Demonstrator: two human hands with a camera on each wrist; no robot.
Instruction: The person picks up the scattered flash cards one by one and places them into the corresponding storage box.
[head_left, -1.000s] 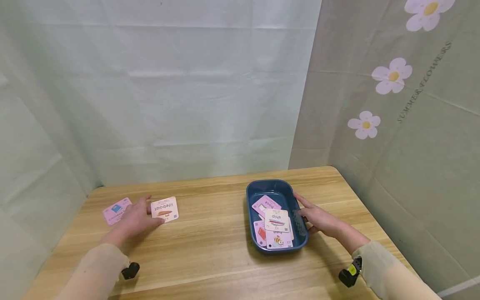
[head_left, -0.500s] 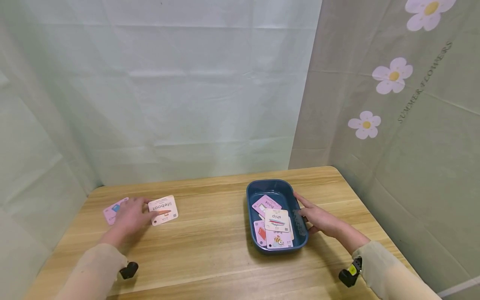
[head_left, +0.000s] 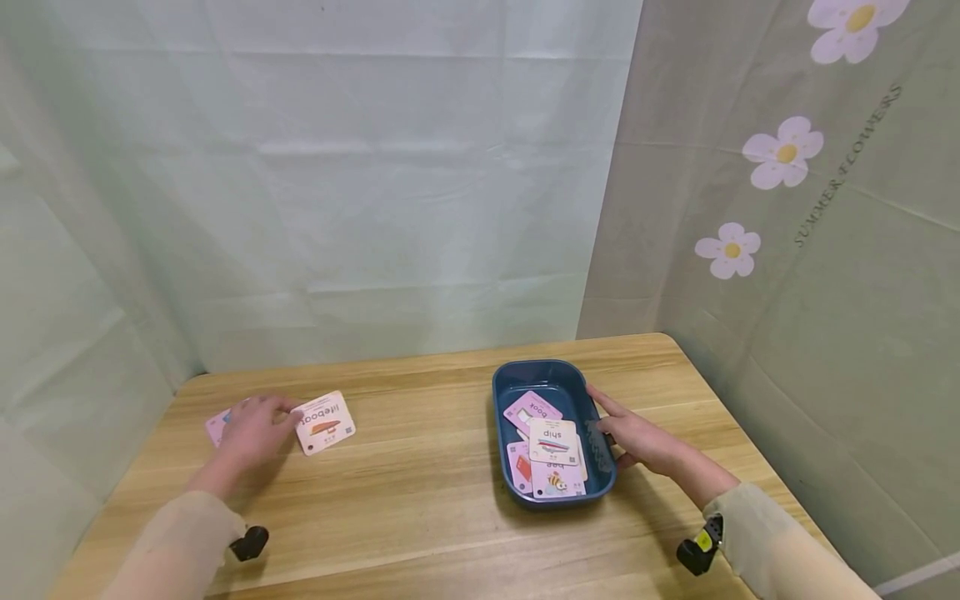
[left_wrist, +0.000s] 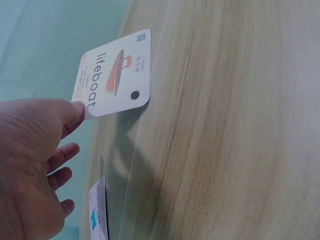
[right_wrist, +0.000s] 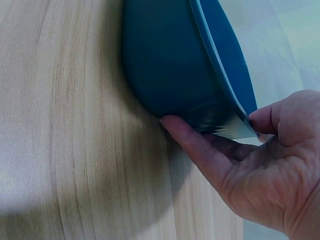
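Observation:
My left hand (head_left: pixel 257 429) pinches a "lifeboat" picture card (head_left: pixel 326 423) by one edge, at the left of the table. In the left wrist view the thumb lies on the face of this card (left_wrist: pixel 116 75), which is raised above the wood. A pink card (head_left: pixel 215 427) lies partly hidden beneath the hand. My right hand (head_left: pixel 645 440) grips the right wall of a blue rectangular box (head_left: pixel 501 454). The thumb hooks over its rim in the right wrist view. Inside the box, a "ship" card (head_left: pixel 554 442) overlaps a "bee" card (head_left: pixel 558 481) and a "book" card (head_left: pixel 531 412).
The wooden table (head_left: pixel 405 467) stretches between the left hand and the box. A pale curtain (head_left: pixel 360 183) stands behind it, and a flowered cloth (head_left: pixel 757 350) hangs at the right. Each wrist wears a black device (head_left: pixel 250 543).
My left hand has closed on the lifeboat card, then turned it slightly and drawn it a little left, covering more of the pink card. The right hand and box have stayed put.

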